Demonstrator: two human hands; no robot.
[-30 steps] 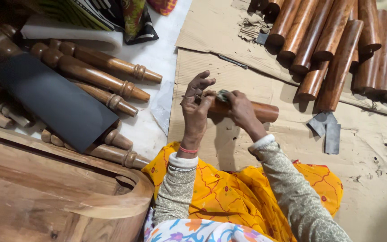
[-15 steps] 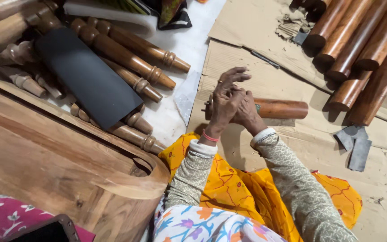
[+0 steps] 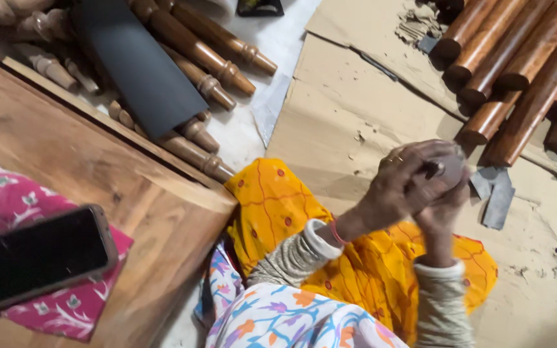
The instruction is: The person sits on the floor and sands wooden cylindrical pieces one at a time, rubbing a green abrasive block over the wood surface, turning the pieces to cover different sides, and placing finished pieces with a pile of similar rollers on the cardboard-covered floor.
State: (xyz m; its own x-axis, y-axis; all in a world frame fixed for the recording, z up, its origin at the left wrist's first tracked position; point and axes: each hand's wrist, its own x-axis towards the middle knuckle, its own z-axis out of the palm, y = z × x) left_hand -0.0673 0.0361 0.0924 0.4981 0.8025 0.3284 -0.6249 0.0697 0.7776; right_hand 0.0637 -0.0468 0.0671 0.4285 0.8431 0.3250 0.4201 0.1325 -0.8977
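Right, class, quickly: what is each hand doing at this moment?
Left hand: closed, fingers curled around a small dark object, too hidden to identify.
Right hand: closed, clasped against the left around the same object.

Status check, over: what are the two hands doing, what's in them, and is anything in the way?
Left hand and right hand clasped together around a small dark piece, mostly hidden. Grey scraps beside them on cardboard. Nothing blocking.

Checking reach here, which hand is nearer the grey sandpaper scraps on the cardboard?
Right hand: the grey sandpaper scraps lie just right of it. The left hand sits farther off, clasped on its other side.
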